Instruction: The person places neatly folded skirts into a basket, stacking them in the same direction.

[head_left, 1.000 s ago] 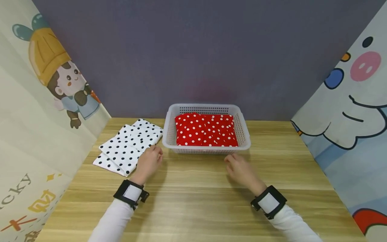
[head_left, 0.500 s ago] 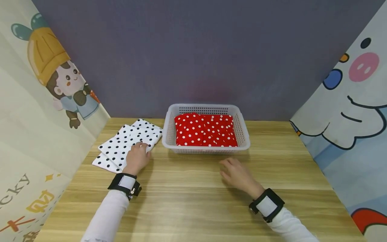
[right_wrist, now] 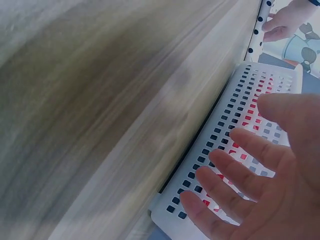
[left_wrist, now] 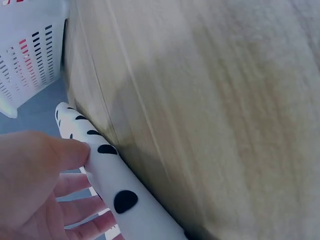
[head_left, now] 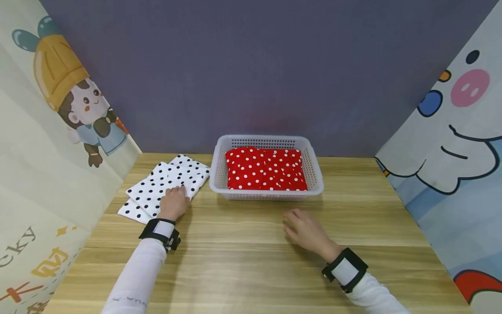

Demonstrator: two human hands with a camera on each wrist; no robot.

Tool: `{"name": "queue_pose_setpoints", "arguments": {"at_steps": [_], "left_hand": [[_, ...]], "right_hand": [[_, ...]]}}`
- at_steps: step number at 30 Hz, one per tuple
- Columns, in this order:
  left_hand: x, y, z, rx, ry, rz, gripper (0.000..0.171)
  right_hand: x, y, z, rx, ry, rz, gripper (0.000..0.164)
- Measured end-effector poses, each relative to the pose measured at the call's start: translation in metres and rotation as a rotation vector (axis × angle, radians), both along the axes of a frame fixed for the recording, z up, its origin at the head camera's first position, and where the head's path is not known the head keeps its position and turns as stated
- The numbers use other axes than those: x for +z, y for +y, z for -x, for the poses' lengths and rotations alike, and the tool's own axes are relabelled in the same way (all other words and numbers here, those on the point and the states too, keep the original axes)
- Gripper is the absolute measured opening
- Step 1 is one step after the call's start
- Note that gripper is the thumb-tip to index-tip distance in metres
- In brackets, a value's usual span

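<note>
In the head view my left hand (head_left: 174,203) rests on the near right edge of a folded white cloth with black dots (head_left: 157,185). From the left wrist, the thumb touches the rounded folded edge of that cloth (left_wrist: 127,202), while the slightly spread fingers reach over its top. A second folded dotted cloth (head_left: 132,212) shows beneath it. My right hand (head_left: 306,229), fingers loosely bent and holding nothing, hovers in front of a white perforated plastic basket (head_left: 317,174). Inside the basket lie red cloths with white dots (head_left: 266,170), folded side by side.
The wooden table (head_left: 251,270) runs back to a dark grey panel (head_left: 251,74). Printed cartoon curtains hang at the left (head_left: 35,144) and right (head_left: 462,144). The basket stands at the back, its left end close to the dotted cloths.
My left hand has moved left from beside the basket onto the white dotted cloth, its fingers drawing together there. The right hand has shifted slightly left and toward me.
</note>
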State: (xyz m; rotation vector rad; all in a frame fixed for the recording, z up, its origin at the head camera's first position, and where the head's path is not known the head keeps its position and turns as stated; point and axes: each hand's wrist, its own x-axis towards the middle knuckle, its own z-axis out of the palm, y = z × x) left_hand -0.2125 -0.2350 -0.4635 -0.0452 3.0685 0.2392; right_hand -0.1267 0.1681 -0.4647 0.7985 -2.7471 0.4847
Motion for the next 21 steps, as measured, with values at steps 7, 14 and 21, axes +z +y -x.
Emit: {"name": "queue_pose_setpoints", "arguments": {"at_steps": [7,14,21], "left_hand": [[0.005,-0.001,-0.002,0.003,-0.092,-0.017,0.053],[0.010,-0.007,-0.019,-0.036,-0.092,0.008,0.055],[0.009,-0.010,-0.033,-0.073,-0.075,0.057,0.050]], "right_hand": [[-0.003,-0.001,-0.002,-0.017,-0.039,-0.005,0.034],[-0.004,-0.002,-0.003,-0.003,-0.049,0.009,0.034],[-0.005,-0.003,-0.002,0.020,-0.028,0.022,0.034]]}}
